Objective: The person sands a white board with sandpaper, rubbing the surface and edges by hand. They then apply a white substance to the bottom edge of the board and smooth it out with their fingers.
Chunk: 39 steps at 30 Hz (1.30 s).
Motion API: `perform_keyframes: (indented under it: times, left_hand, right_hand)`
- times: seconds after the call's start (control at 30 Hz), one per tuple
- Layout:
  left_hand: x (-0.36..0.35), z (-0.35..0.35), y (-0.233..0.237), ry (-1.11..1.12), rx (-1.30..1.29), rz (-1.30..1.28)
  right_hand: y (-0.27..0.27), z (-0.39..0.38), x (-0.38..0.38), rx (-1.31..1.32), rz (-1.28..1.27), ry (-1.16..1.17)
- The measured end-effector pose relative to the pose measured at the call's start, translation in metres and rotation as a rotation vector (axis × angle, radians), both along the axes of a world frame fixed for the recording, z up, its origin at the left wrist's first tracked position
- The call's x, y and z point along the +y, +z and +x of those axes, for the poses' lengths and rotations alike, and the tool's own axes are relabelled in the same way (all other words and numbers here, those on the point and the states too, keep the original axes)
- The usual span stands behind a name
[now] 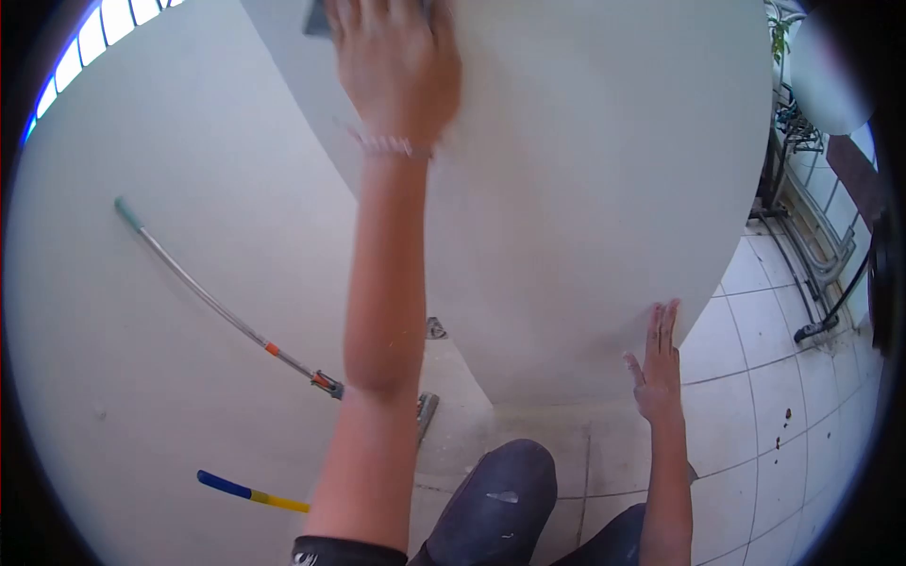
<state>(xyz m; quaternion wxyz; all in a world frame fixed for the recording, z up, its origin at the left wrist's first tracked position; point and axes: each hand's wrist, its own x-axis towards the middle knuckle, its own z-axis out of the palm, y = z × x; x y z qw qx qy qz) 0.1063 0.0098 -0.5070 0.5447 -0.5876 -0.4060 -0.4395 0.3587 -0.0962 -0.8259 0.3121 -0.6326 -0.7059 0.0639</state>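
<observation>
My left hand [398, 75] is raised at the top of the head view, with a pale bracelet at its wrist. It presses a dark grey flat block [317, 21] against the smooth off-white wall panel [585, 189]; only a corner of the block shows beside my fingers, and its exact kind is hidden. Lower down, my right hand [661, 368] rests its outstretched fingertips on the panel near its right edge. White dust coats those fingers, and nothing is in them.
Along the left wall lean a metal pole [212, 302] with a green grip and a blue-and-yellow handle [250, 492]. My bent knee [510, 491] is close below the panel. To the right, tiled floor [746, 387] leads to a metal frame [802, 255].
</observation>
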Motion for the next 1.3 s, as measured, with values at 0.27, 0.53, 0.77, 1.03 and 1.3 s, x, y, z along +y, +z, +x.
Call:
perform_keyframes:
  times: [0.27, 0.53, 0.77, 1.03, 1.3]
  left_hand:
    - [-0.015, 0.012, -0.383, -0.030, -0.096, -0.641]
    - [-0.035, 0.029, -0.225, -0.270, -0.097, -0.546]
    - [-0.014, 0.059, -0.037, -0.194, -0.245, -0.104]
    - [-0.027, -0.027, -0.381, -0.188, 0.577, -0.673]
    - [-0.030, -0.052, -0.312, -0.079, 0.673, -0.529]
  right_hand:
    - [0.011, -0.002, -0.016, -0.078, -0.045, -0.053]
    - [0.018, 0.002, -0.030, 0.004, 0.126, -0.282]
    - [0.010, 0.027, -0.022, 0.158, 0.104, -0.566]
    - [0.002, 0.029, -0.020, 0.211, 0.158, -0.528]
    - [0.001, 0.031, -0.020, 0.076, 0.139, -0.537]
